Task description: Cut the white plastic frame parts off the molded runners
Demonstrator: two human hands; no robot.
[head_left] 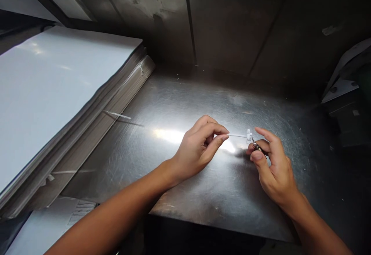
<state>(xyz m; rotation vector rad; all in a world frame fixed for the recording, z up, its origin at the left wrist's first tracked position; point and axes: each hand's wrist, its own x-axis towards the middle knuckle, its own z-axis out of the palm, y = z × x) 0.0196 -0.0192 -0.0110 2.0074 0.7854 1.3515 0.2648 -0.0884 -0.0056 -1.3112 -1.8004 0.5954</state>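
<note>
My left hand (204, 143) is closed in a pinch, thumb against forefinger, on the near end of a thin pale stem (238, 135). The stem runs level to the right and ends in a small white plastic piece (248, 136) with short prongs. In my right hand (272, 166) sits a small metal clipper-like tool (256, 145), gripped between thumb and bent fingers while the forefinger sticks out. Its tip is at the right side of the white piece; whether they touch I cannot tell. Both hands are above a scratched metal table (185, 204).
A thick stack of large sheets (66, 77), white on top, stands at the left. Thin white strips (118, 114) jut from its side. Dark panels (226, 19) rise behind the table. Partly visible at the far right is a white-edged object (343, 67). Small specks dot the tabletop.
</note>
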